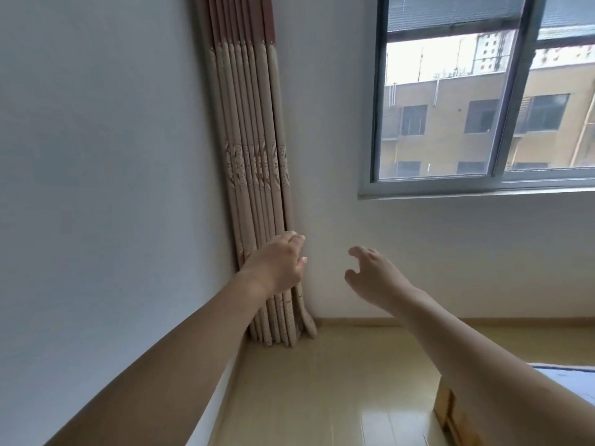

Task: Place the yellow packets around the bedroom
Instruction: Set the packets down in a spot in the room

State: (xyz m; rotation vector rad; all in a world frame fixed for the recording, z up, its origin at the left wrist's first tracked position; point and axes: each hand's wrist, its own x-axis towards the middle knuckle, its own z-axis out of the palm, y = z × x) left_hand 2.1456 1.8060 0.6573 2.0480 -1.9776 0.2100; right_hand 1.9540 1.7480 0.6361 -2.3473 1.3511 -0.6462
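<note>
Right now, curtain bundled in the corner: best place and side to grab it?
Grip the gathered curtain low on its stack of pleats, coming from its open right edge. It hangs upright, pressed into the corner, with the wall blocking its left. The left hand is already at that edge; the right hand hovers open and empty.

A room in a home, seen at its corner by the window.

A gathered beige curtain (254,175) with a patterned band hangs in the corner where two plain white walls (96,156) meet. Right of the curtain is a grey-framed sliding window (502,101) looking onto an apartment block. Below the curtain lies a glossy pale wood floor (322,381), and at lower right, a wooden bed frame corner (450,410).
</note>
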